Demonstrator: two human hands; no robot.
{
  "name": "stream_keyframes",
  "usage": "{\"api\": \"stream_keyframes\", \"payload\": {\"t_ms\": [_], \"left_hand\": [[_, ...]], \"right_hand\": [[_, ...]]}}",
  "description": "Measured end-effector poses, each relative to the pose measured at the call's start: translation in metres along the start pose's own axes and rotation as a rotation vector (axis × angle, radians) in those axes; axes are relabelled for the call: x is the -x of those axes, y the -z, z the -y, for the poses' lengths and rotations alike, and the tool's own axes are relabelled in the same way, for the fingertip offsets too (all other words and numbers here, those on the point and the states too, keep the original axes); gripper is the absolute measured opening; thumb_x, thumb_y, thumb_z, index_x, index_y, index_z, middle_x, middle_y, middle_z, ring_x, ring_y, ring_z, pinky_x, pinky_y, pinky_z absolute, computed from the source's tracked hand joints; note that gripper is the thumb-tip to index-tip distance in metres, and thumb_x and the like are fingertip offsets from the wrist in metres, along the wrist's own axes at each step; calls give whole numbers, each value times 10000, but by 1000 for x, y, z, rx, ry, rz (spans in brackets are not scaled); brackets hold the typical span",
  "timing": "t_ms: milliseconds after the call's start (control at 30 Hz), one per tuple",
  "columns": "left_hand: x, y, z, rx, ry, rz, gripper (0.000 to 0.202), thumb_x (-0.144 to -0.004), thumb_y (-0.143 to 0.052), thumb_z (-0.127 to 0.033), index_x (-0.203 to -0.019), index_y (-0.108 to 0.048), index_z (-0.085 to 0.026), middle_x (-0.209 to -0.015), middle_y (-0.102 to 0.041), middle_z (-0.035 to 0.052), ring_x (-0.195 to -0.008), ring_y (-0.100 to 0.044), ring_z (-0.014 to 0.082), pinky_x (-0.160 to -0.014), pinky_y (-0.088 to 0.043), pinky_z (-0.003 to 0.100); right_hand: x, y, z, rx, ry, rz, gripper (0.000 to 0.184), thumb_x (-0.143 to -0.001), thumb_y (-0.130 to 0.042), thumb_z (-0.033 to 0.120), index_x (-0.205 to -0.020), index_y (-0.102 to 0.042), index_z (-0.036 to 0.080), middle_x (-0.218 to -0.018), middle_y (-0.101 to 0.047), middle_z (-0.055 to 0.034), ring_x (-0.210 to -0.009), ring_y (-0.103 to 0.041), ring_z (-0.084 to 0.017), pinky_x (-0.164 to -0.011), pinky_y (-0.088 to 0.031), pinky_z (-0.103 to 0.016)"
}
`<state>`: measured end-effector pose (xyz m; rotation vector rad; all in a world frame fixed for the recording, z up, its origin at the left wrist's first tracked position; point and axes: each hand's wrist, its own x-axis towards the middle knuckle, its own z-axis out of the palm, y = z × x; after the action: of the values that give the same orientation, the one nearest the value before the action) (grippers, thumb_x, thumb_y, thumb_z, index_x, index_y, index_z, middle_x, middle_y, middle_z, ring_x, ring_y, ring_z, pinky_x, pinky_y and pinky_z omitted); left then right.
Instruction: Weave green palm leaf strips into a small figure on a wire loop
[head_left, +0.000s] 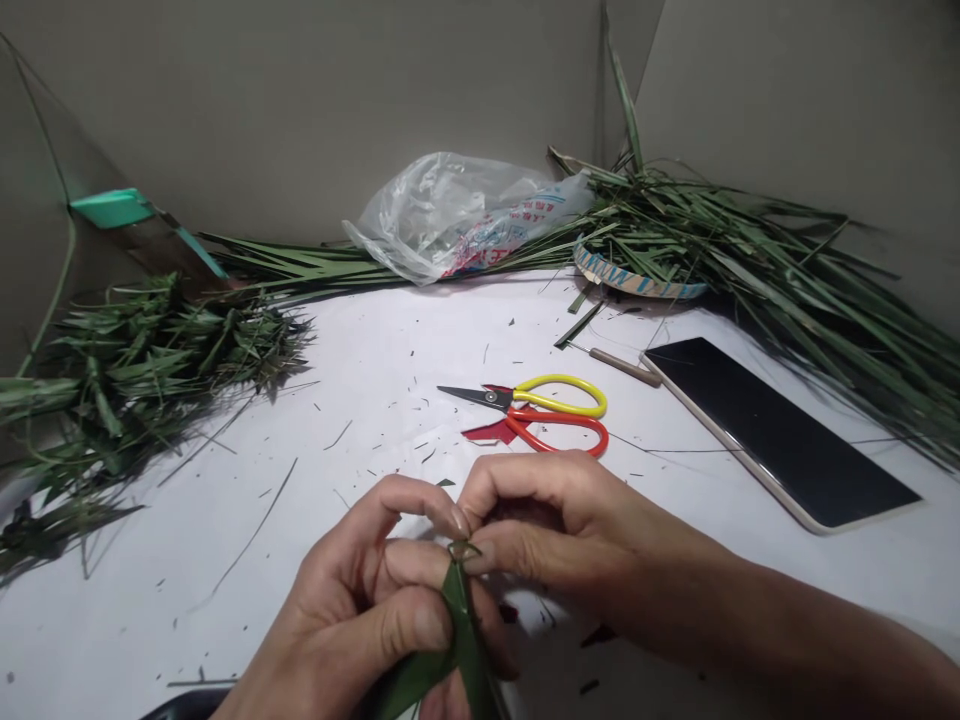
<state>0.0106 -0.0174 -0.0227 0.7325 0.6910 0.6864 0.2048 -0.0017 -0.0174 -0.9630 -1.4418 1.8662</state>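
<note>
A folded green leaf strip (pixel 463 620) is held between my hands at the bottom middle, with a small loop at its upper tip. My left hand (pixel 367 590) grips it, thumb pressed on the leaf and the other fingers curled behind. The thumb and index finger of my right hand (pixel 555 520) pinch the looped tip. Parts of the leaf are hidden by my left fingers and the lower frame edge. Just beyond my hands lie scissors (pixel 525 405) with one yellow and one red handle, over a red scrap (pixel 491 432).
Woven leaf pieces (pixel 150 370) pile up at left. Long green leaves (pixel 720 230) and a clear plastic bag (pixel 427 215) lie along the back wall. At right are a phone (pixel 780 430) and a thin-handled tool (pixel 624 366). Leaf scraps dot the white table (pixel 360 340).
</note>
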Motion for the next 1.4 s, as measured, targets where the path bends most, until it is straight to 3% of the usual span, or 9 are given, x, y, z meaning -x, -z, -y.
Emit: {"api": "stream_keyframes", "payload": {"t_ms": [167,300,367,567,700,1000,1233,1400], "left_hand": [[2,-2,-1,-17,-15,-62,158,-784,-801,-228,-897,-691,-218,-693,-771,44,-472,-674,137,-483,-529,194],[3,-3,0,-58,-13,-89,111,-780,-801,-226,-824,-711,-180,-695,-774,64,-486,-679,151,-511,-538,222],[3,-2,-1,-77,-27,-104,98,-792,-790,-222,-805,-706,-172,-713,-779,73,-504,-692,164,-513,-527,218],[2,-5,-5,-120,-36,-126,74,-844,-728,-192,-781,-699,-167,-733,-786,67,-587,-706,178,-588,-527,239],[4,-7,-5,-222,-49,-162,94,-840,-702,-153,-747,-710,-162,-599,-750,58,-594,-676,188,-625,-517,267],[2,-5,-6,-168,-73,-175,133,-867,-678,-176,-735,-677,-161,-629,-729,46,-574,-649,165,-591,-494,245],[-2,0,-12,-143,-173,-311,120,-909,-626,-194,-799,-589,-163,-696,-722,47,-589,-619,135,-642,-519,240],[-5,-3,-16,-100,-234,-369,129,-904,-625,-178,-791,-565,-166,-641,-690,35,-599,-639,153,-644,-542,259]], "right_hand": [[-4,1,-2,-188,-22,99,111,-908,-636,278,-890,-601,173,-701,-596,33,-659,-528,-100,-583,-355,-214],[-4,0,-1,-191,-29,148,107,-918,-602,253,-868,-576,162,-674,-573,36,-633,-505,-93,-577,-342,-211],[-3,-2,0,-129,-14,112,111,-932,-557,245,-854,-574,169,-677,-561,39,-645,-506,-101,-593,-362,-222],[0,-11,9,295,41,-177,143,-869,-503,139,-746,-546,197,-727,-565,36,-683,-516,-117,-616,-378,-239],[-1,-14,10,437,119,-190,154,-866,-512,135,-729,-545,196,-726,-566,32,-718,-524,-131,-658,-380,-254],[-5,-13,1,551,245,-247,145,-909,-506,118,-798,-565,190,-754,-594,37,-729,-548,-116,-672,-393,-240],[-5,-14,-4,568,176,-338,109,-917,-464,160,-843,-529,207,-680,-592,31,-605,-538,-133,-591,-378,-274],[-4,-23,-5,498,28,-230,172,-897,-480,205,-755,-575,206,-588,-574,36,-523,-504,-118,-504,-339,-250]]}}
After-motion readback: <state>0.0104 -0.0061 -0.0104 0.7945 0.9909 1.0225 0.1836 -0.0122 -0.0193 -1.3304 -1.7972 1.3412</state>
